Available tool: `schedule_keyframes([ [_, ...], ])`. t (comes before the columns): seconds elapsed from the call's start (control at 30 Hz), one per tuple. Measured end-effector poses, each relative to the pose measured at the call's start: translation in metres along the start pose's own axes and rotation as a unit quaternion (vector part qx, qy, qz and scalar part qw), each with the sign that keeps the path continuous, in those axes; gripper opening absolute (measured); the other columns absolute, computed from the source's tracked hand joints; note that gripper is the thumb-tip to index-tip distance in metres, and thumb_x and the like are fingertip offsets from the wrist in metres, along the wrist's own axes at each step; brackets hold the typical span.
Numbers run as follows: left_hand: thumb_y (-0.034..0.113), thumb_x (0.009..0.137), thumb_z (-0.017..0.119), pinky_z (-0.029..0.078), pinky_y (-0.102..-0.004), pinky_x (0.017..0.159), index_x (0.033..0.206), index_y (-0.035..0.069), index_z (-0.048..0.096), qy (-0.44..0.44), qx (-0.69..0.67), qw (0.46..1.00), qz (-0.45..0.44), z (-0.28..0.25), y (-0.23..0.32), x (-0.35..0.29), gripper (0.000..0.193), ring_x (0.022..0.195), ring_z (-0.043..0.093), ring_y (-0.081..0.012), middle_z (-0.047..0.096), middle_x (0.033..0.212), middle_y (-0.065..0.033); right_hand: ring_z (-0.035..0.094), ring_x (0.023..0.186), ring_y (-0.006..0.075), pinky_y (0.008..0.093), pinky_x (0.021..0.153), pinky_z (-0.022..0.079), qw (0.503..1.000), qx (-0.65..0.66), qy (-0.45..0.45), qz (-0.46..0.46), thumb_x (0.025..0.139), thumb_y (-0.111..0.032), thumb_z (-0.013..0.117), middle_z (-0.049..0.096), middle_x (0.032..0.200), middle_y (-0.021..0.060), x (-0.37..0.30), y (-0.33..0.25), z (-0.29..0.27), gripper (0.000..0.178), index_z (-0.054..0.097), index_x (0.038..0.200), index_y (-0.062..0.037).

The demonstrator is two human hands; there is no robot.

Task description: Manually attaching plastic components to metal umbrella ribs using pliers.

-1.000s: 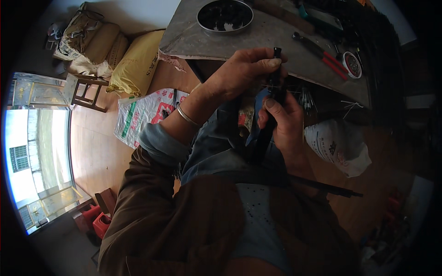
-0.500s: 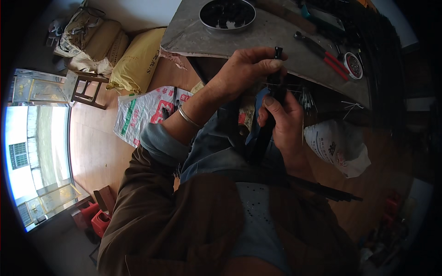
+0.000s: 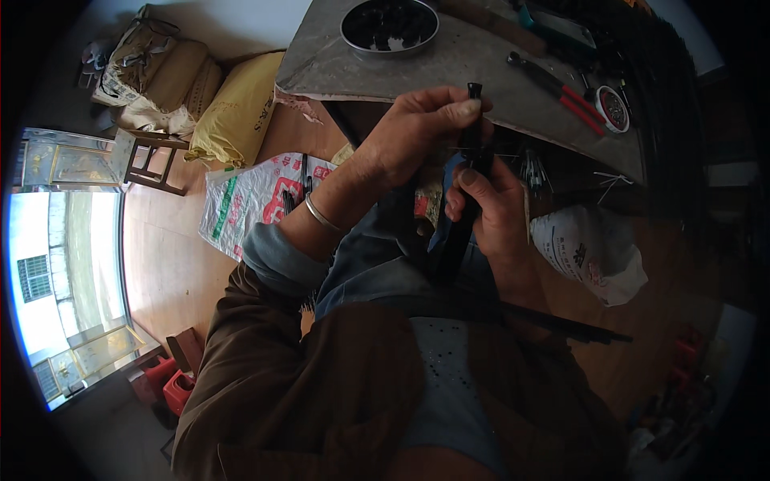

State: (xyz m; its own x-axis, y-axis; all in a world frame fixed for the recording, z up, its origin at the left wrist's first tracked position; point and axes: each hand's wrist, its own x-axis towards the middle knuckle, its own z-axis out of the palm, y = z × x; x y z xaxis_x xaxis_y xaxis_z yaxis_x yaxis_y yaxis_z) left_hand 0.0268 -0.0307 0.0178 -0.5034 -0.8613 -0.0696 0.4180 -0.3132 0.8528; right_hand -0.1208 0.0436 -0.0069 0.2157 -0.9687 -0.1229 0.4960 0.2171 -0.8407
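My left hand [image 3: 417, 128] is closed, thumb and fingers pinching the upper part of a long black rod [image 3: 475, 91] whose flared end pokes out above them. Lower down, my right hand [image 3: 499, 210] wraps round the same dark piece, its thumb lying along it. Between the two hands a thin, pale wire-like line crosses the rod; what it belongs to I cannot make out. The rod's lower end fades into shadow over my lap. Several more black rods [image 3: 569, 326] lie across my right thigh.
On the grey table [image 3: 473, 68] ahead are a round metal bowl [image 3: 390, 50] of black pieces, red-handled pliers [image 3: 561, 94] and a small dish [image 3: 613, 110] of tiny parts. A white plastic bag [image 3: 589, 248] sits right. Left are a printed sheet [image 3: 249, 200], yellow sack [image 3: 237, 112] and stool [image 3: 156, 160].
Both hands keep their grip on the black rod. Its flared end and my left hand have shifted slightly left in the picture, and the table has shifted slightly too.
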Motion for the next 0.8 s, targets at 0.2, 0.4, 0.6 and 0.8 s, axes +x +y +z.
schedule_keyframes([
  [0.2, 0.031, 0.096, 0.053, 0.049, -0.03, 0.084, 0.116, 0.001, 0.059, 0.044, 0.019, 0.999, 0.008, 0.003, -0.005, -0.004, 0.037, 0.093, 0.064, -0.0176, 0.066, 0.102, -0.0105, 0.054, 0.054, 0.0146, 0.0289, 0.051, 0.047, 1.0, 0.024, 0.001, 0.0, 0.089, -0.014, 0.062, 0.055, 0.066, 0.0061, 0.005, 0.004, -0.003, 0.015, 0.056, 0.093, -0.001],
  [0.4, 0.028, 0.088, 0.066, 0.049, -0.0284, 0.083, 0.118, -0.003, 0.056, 0.024, 0.223, 0.974, 0.0, 0.004, -0.001, -0.027, 0.045, 0.095, 0.06, -0.0151, 0.063, 0.104, -0.0084, 0.055, 0.055, 0.0117, 0.0257, 0.051, 0.046, 1.0, 0.011, 0.025, -0.004, 0.089, -0.018, 0.064, 0.057, 0.068, 0.0037, 0.002, 0.006, -0.004, 0.018, 0.058, 0.098, -0.0032],
  [0.6, 0.008, 0.082, 0.07, 0.049, -0.0268, 0.086, 0.114, -0.003, 0.058, 0.089, 0.146, 0.984, -0.057, 0.015, -0.008, -0.034, 0.035, 0.093, 0.061, -0.0129, 0.066, 0.097, -0.0072, 0.056, 0.06, 0.0097, 0.0245, 0.055, 0.045, 1.0, -0.007, 0.009, -0.027, 0.089, -0.017, 0.065, 0.059, 0.071, 0.0035, 0.001, 0.003, -0.006, 0.02, 0.058, 0.1, -0.0014],
  [0.8, 0.004, 0.084, 0.068, 0.051, -0.0242, 0.08, 0.116, -0.001, 0.058, 0.081, 0.185, 0.979, 0.038, 0.023, -0.016, -0.034, 0.034, 0.091, 0.061, -0.0099, 0.067, 0.098, -0.0056, 0.053, 0.062, 0.0056, 0.0229, 0.056, 0.043, 0.946, -0.312, 0.005, -0.092, 0.086, -0.016, 0.07, 0.059, 0.067, -0.0004, 0.002, -0.012, -0.029, 0.017, 0.064, 0.092, -0.0009],
])
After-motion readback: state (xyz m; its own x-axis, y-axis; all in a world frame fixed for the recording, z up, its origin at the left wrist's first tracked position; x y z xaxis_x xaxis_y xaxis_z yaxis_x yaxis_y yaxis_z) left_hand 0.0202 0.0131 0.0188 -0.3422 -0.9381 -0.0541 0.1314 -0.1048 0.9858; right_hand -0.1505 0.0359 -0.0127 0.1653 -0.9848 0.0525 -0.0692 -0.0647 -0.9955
